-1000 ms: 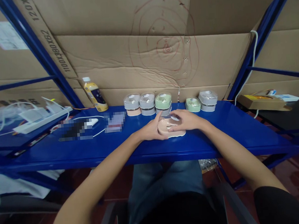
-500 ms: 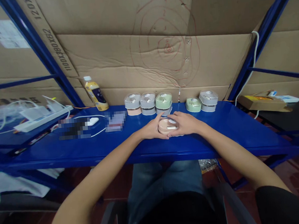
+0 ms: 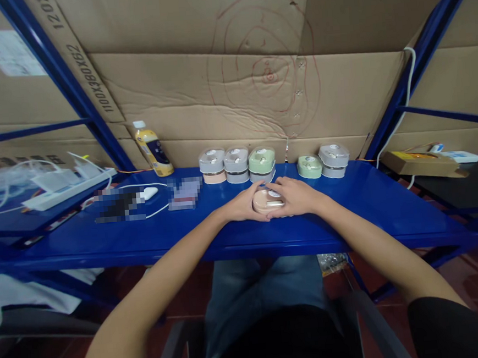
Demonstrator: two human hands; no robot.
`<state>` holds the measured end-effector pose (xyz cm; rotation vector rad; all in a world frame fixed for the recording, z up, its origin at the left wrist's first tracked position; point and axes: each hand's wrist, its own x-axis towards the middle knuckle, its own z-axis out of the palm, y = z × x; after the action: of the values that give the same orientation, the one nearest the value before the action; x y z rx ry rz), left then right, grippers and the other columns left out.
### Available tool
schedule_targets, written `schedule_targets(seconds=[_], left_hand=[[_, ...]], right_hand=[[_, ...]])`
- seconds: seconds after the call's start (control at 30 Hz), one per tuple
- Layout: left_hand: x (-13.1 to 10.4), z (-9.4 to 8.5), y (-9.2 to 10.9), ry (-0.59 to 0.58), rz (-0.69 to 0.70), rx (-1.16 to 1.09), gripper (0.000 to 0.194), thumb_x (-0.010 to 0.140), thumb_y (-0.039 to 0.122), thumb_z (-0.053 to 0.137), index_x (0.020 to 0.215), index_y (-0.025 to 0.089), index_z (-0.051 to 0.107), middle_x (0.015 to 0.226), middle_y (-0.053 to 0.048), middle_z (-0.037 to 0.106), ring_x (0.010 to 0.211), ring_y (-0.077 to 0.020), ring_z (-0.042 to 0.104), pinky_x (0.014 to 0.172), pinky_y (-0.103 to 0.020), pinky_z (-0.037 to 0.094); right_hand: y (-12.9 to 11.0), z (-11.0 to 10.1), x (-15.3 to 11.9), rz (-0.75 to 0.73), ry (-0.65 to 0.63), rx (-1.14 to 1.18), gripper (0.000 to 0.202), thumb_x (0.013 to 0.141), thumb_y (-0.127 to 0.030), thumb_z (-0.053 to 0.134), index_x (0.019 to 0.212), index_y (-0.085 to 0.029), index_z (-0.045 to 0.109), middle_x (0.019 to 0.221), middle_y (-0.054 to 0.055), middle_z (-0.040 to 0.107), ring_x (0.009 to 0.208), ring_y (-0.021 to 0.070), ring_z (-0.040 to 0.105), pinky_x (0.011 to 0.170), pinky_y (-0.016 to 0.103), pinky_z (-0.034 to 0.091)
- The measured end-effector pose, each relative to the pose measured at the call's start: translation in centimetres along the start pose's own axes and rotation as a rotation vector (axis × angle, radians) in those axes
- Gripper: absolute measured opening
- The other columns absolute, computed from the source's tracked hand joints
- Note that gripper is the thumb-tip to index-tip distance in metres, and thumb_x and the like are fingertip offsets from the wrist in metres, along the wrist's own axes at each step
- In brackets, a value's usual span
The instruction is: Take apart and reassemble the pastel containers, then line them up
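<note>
A small beige container with a clear lid (image 3: 265, 200) rests on the blue table in front of me. My left hand (image 3: 244, 205) curls round its left side, and my right hand (image 3: 296, 196) wraps its right side. The thumbs come together at the near edge, and the fingers meet along the far edge. Part of the container is hidden under my hands. Just beyond it stands a container with a green top and grey base (image 3: 261, 163). Beside that are a grey container (image 3: 237, 164) and one with a grey top and peach base (image 3: 213, 166).
Further right stand a low green container (image 3: 310, 166) and a taller grey one (image 3: 334, 160). A yellow drink bottle (image 3: 154, 150) leans at the back left. Left are a white cable, a power strip (image 3: 70, 189) and blurred items. A cardboard box (image 3: 422, 164) lies at right.
Both hands stay round the beige container, with barely any shift of the right fingers. The other containers have not moved.
</note>
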<state>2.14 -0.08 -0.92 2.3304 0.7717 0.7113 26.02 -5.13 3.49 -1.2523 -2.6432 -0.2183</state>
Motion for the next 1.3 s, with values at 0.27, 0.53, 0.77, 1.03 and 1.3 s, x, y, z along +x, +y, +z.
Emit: schedule_targets(seconds=[0.27,0.53,0.77,1.03,1.3], left_hand=[[-0.2,-0.8,0.9,0.02,0.096,0.034,0.107,0.065,0.051,0.096,0.155,0.022,0.047,0.153,-0.016,0.06,0.14,-0.0407,0.058,0.118,-0.057,0.045],[-0.2,-1.0,0.4,0.189,0.097,-0.081,0.1,0.078,0.043,0.087,0.158,0.019,0.034,0.145,-0.02,0.059,0.13,-0.0337,0.064,0.112,-0.052,0.051],[0.3,-1.3,-0.2,0.412,0.073,0.052,0.068,0.088,0.038,0.075,0.145,0.019,0.043,0.121,-0.014,0.066,0.104,-0.0247,0.068,0.088,-0.042,0.057],[0.1,-1.1,0.1,0.329,0.025,0.114,0.06,0.09,0.04,0.071,0.142,0.021,0.046,0.123,-0.012,0.065,0.089,-0.0193,0.067,0.073,-0.035,0.055],[0.1,-1.0,0.3,0.319,0.027,0.13,0.058,0.089,0.038,0.071,0.14,0.02,0.048,0.123,-0.012,0.064,0.087,-0.0185,0.067,0.073,-0.035,0.056]], right_hand=[[2.0,0.2,0.1,-0.035,-0.085,0.313,0.119,0.071,-0.074,0.083,0.167,-0.022,0.035,0.129,0.016,0.064,0.113,0.0363,0.064,0.097,0.052,0.054],[4.7,-2.0,-0.8,0.017,0.088,0.423,0.092,0.073,-0.057,0.088,0.151,-0.018,0.058,0.145,0.016,0.066,0.13,0.0366,0.064,0.112,0.051,0.048],[9.9,-4.6,-0.2,0.696,0.428,0.033,0.082,0.082,-0.066,0.075,0.143,-0.012,0.061,0.132,0.027,0.068,0.12,0.0456,0.065,0.099,0.056,0.051],[12.6,-1.2,5.4,0.95,0.334,-0.245,0.079,0.081,-0.059,0.075,0.132,0.0,0.063,0.135,0.037,0.059,0.125,0.0495,0.058,0.101,0.059,0.044],[13.0,0.3,5.5,0.897,0.396,-0.273,0.084,0.087,-0.07,0.061,0.134,0.0,0.064,0.14,0.035,0.055,0.134,0.0533,0.045,0.107,0.067,0.036]])
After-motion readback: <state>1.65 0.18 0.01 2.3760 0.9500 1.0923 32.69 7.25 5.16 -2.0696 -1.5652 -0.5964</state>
